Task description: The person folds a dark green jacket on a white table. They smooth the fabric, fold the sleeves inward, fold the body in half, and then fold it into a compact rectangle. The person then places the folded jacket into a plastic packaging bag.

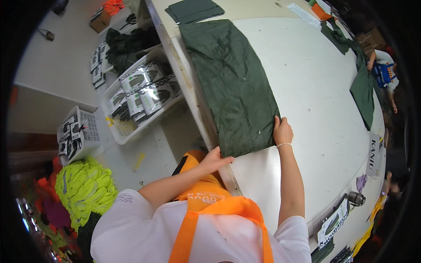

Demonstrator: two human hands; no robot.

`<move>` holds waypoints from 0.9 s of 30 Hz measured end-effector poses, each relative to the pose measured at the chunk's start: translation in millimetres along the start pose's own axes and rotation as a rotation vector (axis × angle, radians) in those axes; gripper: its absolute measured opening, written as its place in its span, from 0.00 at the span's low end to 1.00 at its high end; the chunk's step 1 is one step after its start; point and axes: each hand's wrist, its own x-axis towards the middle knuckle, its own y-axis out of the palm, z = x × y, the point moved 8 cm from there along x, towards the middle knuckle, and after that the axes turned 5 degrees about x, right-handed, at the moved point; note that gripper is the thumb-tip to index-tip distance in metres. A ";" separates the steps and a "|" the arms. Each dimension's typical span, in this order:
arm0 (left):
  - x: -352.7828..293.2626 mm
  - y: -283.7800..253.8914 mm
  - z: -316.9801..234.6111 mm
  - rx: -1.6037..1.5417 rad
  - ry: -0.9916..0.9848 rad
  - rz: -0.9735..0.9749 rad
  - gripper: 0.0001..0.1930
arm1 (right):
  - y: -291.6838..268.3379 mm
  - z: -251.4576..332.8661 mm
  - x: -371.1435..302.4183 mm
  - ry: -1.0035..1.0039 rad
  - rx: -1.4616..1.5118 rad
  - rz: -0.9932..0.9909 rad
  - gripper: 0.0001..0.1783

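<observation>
Cloth (232, 87) mid-frame lies long, not yet compact; my right hand (283, 132) grasps its edge, but whether my left hand (215, 160) does, I can't tell.

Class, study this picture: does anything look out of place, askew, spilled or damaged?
Nothing looks spilled or clearly damaged. The handled green fabric is merely creased. Oddest is the dark green cloth at the right side of the table, bunched and loose, unlike the neatly folded green stack at the top.

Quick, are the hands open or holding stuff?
Left hand: at a corner of the green cloth; grip unclear.
Right hand: closed on the cloth's right edge.
</observation>
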 end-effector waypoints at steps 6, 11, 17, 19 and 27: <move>16.3 -19.5 13.1 0.093 -0.163 -0.331 0.17 | -7.3 -6.0 -15.9 -0.112 0.688 0.089 0.22; 12.5 12.9 15.3 0.067 -0.563 -0.038 0.30 | -4.3 -13.9 -6.0 -0.004 0.328 0.103 0.22; 67.0 -93.8 -151.4 0.883 -0.146 0.093 0.25 | -22.7 30.3 21.1 -0.009 -0.093 0.124 0.23; 123.1 -158.5 -224.6 0.979 0.305 -0.182 0.18 | -49.7 87.9 37.1 -0.330 -0.138 -0.172 0.24; 416.8 -289.7 -377.9 1.410 0.467 -0.562 0.27 | 73.3 309.3 194.1 -0.268 0.247 0.057 0.22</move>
